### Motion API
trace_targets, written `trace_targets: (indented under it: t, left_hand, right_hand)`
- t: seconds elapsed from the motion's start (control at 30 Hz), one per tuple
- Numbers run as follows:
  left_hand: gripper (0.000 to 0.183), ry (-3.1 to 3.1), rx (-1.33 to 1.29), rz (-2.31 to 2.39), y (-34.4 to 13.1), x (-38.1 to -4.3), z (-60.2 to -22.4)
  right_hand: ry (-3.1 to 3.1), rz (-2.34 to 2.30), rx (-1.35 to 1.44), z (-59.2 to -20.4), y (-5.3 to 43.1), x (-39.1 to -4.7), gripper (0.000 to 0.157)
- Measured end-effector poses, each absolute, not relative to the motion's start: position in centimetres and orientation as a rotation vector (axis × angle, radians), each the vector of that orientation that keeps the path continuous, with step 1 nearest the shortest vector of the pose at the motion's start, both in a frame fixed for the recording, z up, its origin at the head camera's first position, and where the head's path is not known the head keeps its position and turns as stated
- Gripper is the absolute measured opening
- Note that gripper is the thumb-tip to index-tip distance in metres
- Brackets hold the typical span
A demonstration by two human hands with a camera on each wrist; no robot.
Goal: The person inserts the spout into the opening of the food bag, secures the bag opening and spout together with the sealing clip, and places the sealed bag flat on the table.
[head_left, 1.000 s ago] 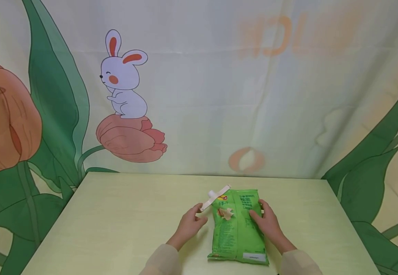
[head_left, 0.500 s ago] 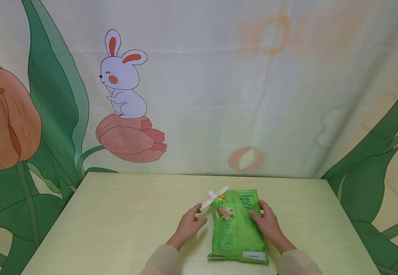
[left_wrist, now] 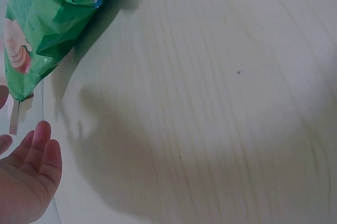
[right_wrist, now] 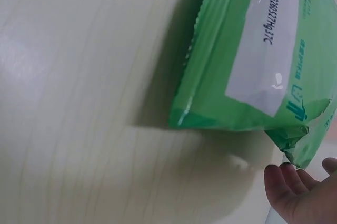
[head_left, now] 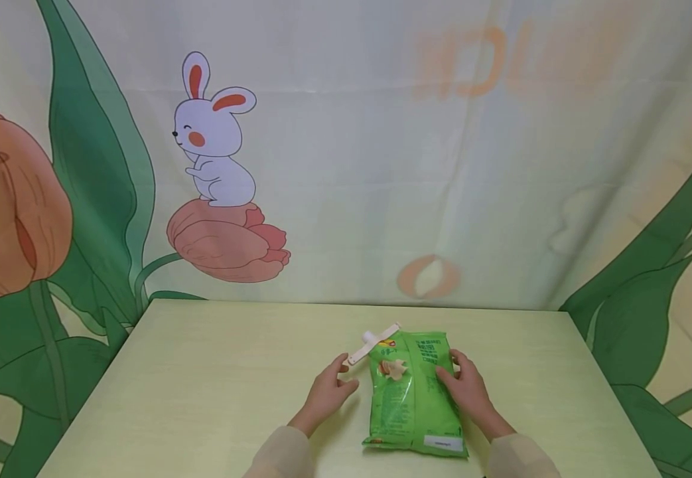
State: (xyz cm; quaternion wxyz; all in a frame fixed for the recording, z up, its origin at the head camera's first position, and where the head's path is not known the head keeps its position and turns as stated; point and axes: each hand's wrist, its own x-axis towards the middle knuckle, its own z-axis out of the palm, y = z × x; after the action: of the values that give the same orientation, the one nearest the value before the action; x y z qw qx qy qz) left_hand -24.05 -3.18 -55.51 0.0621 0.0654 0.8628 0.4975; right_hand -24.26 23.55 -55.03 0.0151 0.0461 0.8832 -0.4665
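Observation:
A green snack bag (head_left: 414,392) lies on the table, printed side up with a white label near its front end. Across its far left corner sits a slim white bag clip (head_left: 372,343) with a small round knob, set at a slant. My left hand (head_left: 326,395) is beside that corner, thumb and fingers apart, fingertips close to the clip's near end; contact cannot be made out. On the other side my right hand (head_left: 468,388) holds the bag's right edge, thumb on top and the other fingers along the side. The right wrist view shows its fingertips at the bag's edge.
The pale wooden table (head_left: 202,378) extends to both sides of the bag. Behind its back edge hangs a curtain (head_left: 346,166) printed with a rabbit, tulips and leaves.
The bag has shifted very slightly, and my right thumb with it. My left fingertips have drawn back a little from the clip's near end.

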Motion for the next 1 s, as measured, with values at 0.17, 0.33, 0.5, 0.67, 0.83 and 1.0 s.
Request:
trace_targets:
  t: [0.17, 0.33, 0.5, 0.67, 0.83, 1.0]
  left_hand:
    - [0.058, 2.602, 0.190, 1.500, -3.2, -24.0, -55.5]
    - [0.058, 2.602, 0.188, 1.487, -3.2, -23.9, -55.6]
    - [0.058, 2.606, 0.181, 1.481, -3.3, -23.9, -55.6]
    - [0.058, 2.610, 0.170, 1.472, -3.5, -23.9, -55.9]
    - [0.057, 2.608, 0.165, 1.465, -3.8, -23.9, -56.2]
    - [0.058, 2.621, 0.167, 1.449, -3.8, -24.0, -56.4]
  right_hand:
    - [2.781, -1.402, 0.072, -55.3, 23.7, -24.3, 0.058]
    - [2.822, -1.363, -0.047, -55.4, 23.6, -24.5, 0.057]
    - [2.900, -1.338, -0.173, -55.5, 23.3, -24.5, 0.055]
    - [2.969, -1.225, -0.271, -55.5, 22.9, -24.1, 0.057]
    - [3.042, -1.035, -0.398, -55.5, 22.5, -23.7, 0.057]
    - [3.097, -0.843, -0.516, -55.9, 22.2, -23.7, 0.054]
